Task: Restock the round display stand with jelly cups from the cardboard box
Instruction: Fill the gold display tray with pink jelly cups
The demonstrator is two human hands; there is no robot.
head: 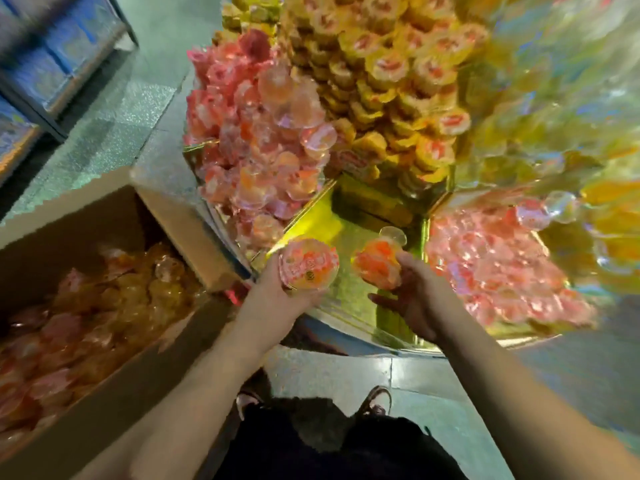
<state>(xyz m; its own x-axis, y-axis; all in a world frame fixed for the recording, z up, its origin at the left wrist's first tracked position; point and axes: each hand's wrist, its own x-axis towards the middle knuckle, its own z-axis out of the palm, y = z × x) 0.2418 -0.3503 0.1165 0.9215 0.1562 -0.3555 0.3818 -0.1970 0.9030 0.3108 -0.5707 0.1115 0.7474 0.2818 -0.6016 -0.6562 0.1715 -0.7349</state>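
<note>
Two hands' fingers each curl round jelly cup (308, 263); cardboard box (145, 368) holds more cups.

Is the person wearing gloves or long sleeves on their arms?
No. The left hand and the right hand are both bare, with no gloves, rings or watch in view. Both forearms are uncovered as far as the picture shows, so no sleeves appear. Lower down are dark clothing and dark shoes with pale laces.
</note>
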